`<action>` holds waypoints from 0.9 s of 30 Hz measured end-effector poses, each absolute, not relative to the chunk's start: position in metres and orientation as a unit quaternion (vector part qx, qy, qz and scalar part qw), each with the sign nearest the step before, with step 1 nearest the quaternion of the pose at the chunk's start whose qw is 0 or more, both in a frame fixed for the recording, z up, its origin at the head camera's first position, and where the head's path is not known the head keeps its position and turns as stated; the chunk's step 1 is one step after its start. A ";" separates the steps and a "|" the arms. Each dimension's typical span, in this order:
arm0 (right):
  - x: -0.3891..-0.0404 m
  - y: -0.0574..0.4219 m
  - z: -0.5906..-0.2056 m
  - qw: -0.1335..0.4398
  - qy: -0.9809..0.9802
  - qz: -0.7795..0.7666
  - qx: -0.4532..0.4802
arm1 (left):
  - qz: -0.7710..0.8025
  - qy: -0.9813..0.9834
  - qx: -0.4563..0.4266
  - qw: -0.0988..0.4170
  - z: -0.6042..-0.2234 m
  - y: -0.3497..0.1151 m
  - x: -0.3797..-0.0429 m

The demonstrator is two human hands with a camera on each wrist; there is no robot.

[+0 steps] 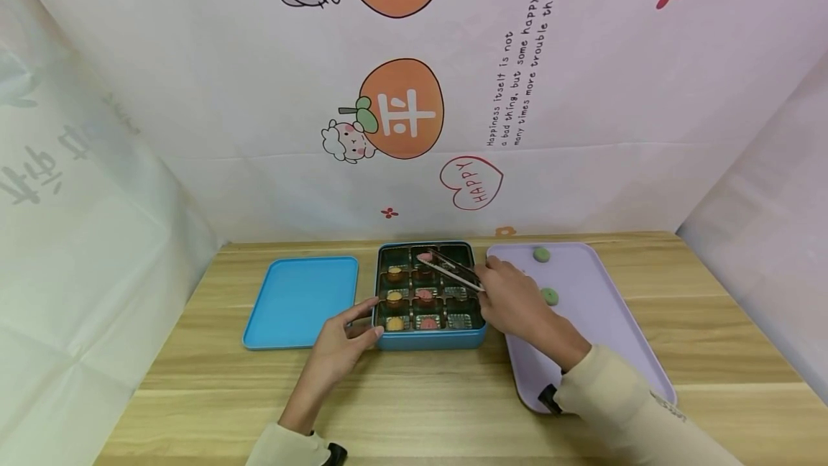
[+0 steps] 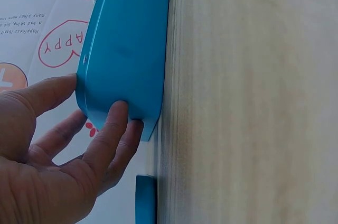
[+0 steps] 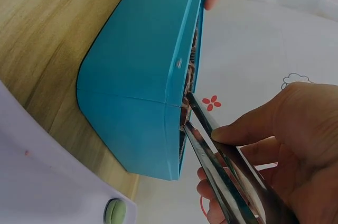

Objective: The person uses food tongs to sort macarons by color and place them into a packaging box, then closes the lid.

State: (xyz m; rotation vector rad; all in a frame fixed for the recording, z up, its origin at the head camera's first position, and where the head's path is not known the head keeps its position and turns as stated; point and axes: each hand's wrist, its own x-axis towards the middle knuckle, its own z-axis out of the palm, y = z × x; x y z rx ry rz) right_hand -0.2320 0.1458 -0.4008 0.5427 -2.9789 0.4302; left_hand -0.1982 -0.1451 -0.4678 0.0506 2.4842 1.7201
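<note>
Aslant, tongs [image 3: 216, 176] in right hand [image 1: 511, 298], tips leftward over box [image 1: 430, 341]

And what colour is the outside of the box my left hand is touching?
The box is blue outside, clearest in the left wrist view.

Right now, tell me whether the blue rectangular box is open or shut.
Open: the blue rectangular box shows its compartments from above; the flat blue lid lies apart on the wooden table.
</note>
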 end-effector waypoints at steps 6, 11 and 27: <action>-0.232 0.145 -0.401 0.044 -0.973 0.138 0.177 | 0.568 0.821 0.015 0.059 -0.468 -0.145 -0.198; -0.230 0.145 -0.401 0.046 -0.974 0.141 0.173 | 0.568 0.821 0.017 0.058 -0.467 -0.145 -0.198; -0.220 0.164 -0.393 0.059 -0.976 0.144 0.153 | 0.569 0.820 0.019 0.059 -0.468 -0.145 -0.198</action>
